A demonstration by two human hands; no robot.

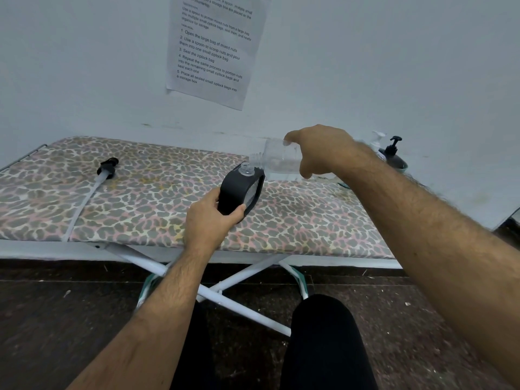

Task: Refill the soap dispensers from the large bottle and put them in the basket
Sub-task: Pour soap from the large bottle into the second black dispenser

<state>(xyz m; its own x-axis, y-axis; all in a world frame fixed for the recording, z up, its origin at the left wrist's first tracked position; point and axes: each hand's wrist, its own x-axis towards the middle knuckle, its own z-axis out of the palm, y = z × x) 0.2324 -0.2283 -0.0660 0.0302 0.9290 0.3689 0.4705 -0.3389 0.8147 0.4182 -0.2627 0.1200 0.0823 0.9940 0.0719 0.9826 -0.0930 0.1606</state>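
Observation:
My left hand (209, 218) grips a black soap dispenser (239, 191) with its pump off, tilted, its clear open neck pointing up. My right hand (318, 149) holds a large clear bottle (277, 157) tipped sideways, its threaded mouth right above the dispenser's neck. The dispenser's black pump with its long white tube (104, 173) lies on the board at the left. At the far right, behind my right forearm, a white-pump dispenser (377, 142) and a black-pump dispenser (394, 149) stand in a teal basket (401, 166).
Everything rests on a leopard-print ironing board (140, 206) against a white wall. A printed paper sheet (213, 46) hangs on the wall above. The board's white crossed legs (225, 288) and my dark-trousered knees show below, over a dark floor.

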